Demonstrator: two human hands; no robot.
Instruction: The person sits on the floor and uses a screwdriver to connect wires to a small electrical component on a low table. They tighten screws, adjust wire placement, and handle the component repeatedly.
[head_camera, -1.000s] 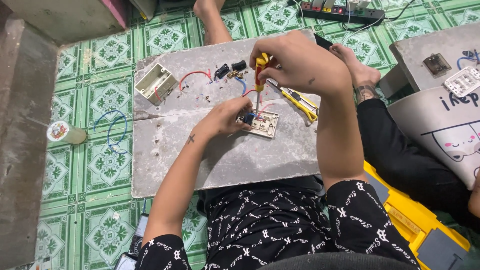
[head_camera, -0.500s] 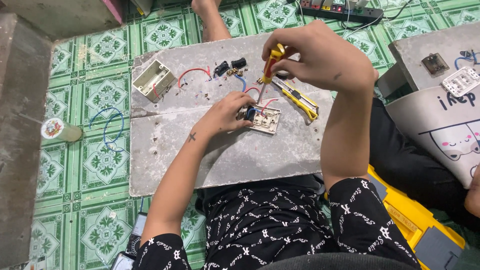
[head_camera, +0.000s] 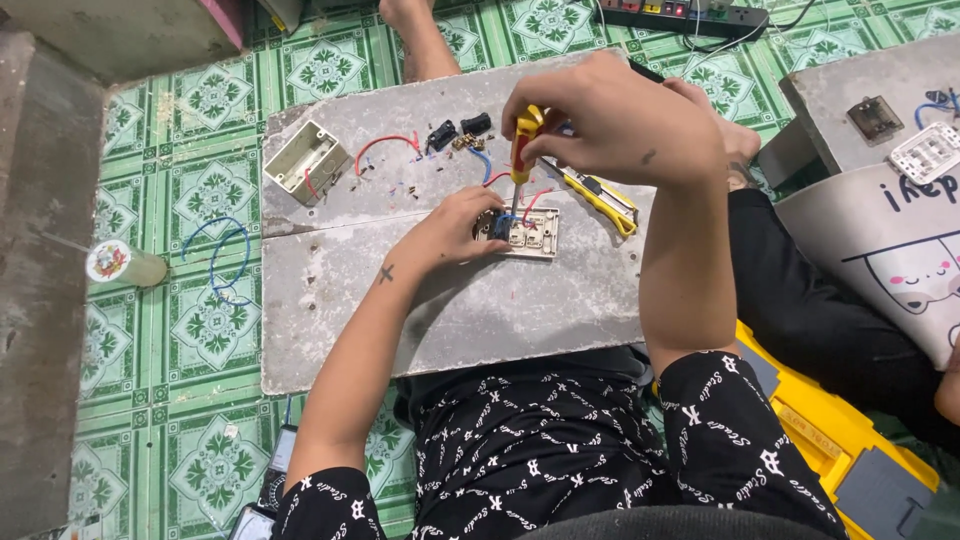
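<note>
the right hand (head_camera: 625, 125) has its grip closed round the red and yellow handle of a screwdriver (head_camera: 521, 150), held upright with the tip down on the switch plate (head_camera: 530, 233). the left hand (head_camera: 452, 235) pinches the plate's left edge just below that grip, steadying it on the grey slab (head_camera: 440, 320) (which lies on the floor). a yellow utility knife (head_camera: 598, 193) lies just right of the plate, and an empty wall box (head_camera: 305, 160) sits well off to the left.

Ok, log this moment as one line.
left hand: steadies switch plate | right hand: holds screwdriver upright on plate | surface: grey slab
</note>
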